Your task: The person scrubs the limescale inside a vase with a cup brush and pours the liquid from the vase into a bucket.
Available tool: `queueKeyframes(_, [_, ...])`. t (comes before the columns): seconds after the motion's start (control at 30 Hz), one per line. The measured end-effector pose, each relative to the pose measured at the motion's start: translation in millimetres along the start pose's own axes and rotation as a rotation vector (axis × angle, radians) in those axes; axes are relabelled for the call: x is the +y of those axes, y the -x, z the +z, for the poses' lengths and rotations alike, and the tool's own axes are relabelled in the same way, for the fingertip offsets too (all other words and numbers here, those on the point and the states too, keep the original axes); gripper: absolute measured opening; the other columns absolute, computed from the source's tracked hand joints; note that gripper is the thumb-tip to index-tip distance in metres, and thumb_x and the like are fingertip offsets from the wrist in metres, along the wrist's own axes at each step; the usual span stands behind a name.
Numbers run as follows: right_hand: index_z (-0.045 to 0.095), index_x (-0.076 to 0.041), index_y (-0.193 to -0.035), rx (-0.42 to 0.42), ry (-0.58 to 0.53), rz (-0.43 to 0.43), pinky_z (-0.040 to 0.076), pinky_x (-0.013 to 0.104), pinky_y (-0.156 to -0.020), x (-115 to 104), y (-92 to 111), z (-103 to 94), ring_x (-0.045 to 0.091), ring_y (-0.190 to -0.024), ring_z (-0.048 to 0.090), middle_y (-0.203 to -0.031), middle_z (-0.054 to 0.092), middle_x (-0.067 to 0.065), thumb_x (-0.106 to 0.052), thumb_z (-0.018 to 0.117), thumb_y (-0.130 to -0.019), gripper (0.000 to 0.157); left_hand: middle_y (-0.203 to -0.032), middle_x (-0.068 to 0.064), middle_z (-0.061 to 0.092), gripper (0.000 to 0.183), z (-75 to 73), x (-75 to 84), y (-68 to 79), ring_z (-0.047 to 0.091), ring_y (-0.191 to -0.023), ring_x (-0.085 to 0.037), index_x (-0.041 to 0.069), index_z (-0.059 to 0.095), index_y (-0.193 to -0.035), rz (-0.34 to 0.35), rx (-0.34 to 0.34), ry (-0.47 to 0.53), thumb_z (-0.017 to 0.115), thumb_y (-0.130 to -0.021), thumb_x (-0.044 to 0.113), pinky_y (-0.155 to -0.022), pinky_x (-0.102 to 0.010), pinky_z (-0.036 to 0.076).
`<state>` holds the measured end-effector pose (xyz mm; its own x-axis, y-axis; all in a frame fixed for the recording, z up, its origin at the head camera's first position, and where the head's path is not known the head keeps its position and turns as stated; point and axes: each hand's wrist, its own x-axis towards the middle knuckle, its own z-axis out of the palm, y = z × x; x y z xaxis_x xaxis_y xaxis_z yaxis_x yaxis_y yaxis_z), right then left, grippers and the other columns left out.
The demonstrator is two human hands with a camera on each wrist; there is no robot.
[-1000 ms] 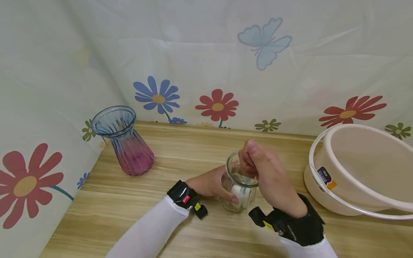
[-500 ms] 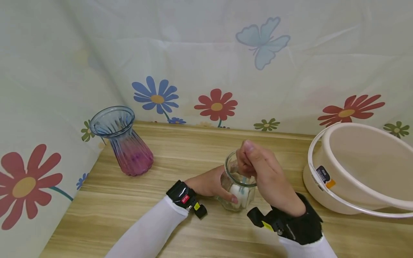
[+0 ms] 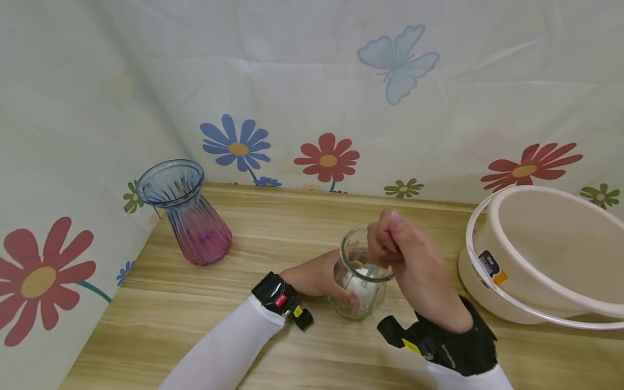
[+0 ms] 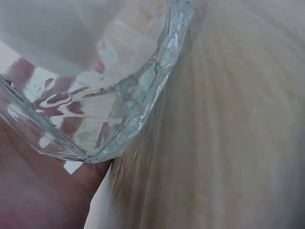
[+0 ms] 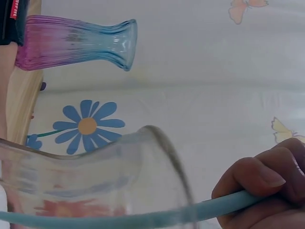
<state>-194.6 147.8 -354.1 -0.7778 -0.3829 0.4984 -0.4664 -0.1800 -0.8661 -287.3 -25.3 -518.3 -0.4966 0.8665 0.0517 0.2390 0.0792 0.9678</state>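
Note:
My left hand (image 3: 319, 276) holds a clear faceted glass jar (image 3: 376, 295) around its side, thumb across the front, steadying it on the wooden table. In the left wrist view the palm lies against the glass jar (image 4: 109, 124). My right hand (image 3: 414, 265) is over the mouth of the jar, fingers curled round the light blue handle of a bottle brush (image 5: 228, 205). Its handle runs down through the rim, and the white head (image 3: 358, 286) sits inside the jar, seen through the glass. The right hand covers part of the rim and most of the handle in the head view.
A glass vase (image 3: 202, 230), blue above and pink below, stands at the back left. To the right is a large cream bucket (image 3: 519, 295) with its handle hanging down in front. A flowered sheet (image 3: 292, 81) hangs behind the table (image 3: 273, 233).
My right hand shifted slightly left, then back right, and the brush's white head moved inside the jar. The left hand and the jar stayed in place.

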Motion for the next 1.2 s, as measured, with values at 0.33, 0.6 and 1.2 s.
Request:
queueKeyframes(0.33, [0.027,-0.002,-0.080,0.005,-0.223,-0.267,0.020,0.033,-0.058,-5,11,-10.1,0.017,-0.063,0.029,-0.071,0.025,0.003,-0.011,0.013,-0.113,0.037,-0.143,0.006,0.056,0.080,0.4,2.0,-1.4,0.052,-0.132,-0.010,0.028,0.042,-0.150,0.026,-0.001,0.033,0.085,-0.083,0.016,-0.121,-0.033,0.035])
queueKeyframes(0.6, [0.025,-0.002,-0.077,0.042,-0.356,-0.352,0.017,0.032,-0.059,-9,11,-11.3,0.015,-0.061,0.027,-0.068,0.024,0.003,-0.017,0.013,-0.112,0.039,-0.145,0.008,0.054,0.082,0.0,2.1,0.1,0.050,-0.135,-0.008,0.029,0.040,-0.152,0.008,0.004,-0.009,0.085,-0.085,0.018,-0.123,-0.034,0.030])
queueKeyframes(1.2, [0.037,-0.005,-0.077,0.018,0.040,-0.003,0.024,0.034,-0.052,5,-1,17.3,0.021,-0.058,0.029,-0.068,0.029,0.006,-0.009,0.024,-0.113,0.038,-0.137,0.004,0.060,0.075,1.0,3.7,-1.9,0.056,-0.125,-0.009,0.024,0.046,-0.143,0.025,-0.006,0.053,0.087,-0.081,0.012,-0.116,-0.030,0.041])
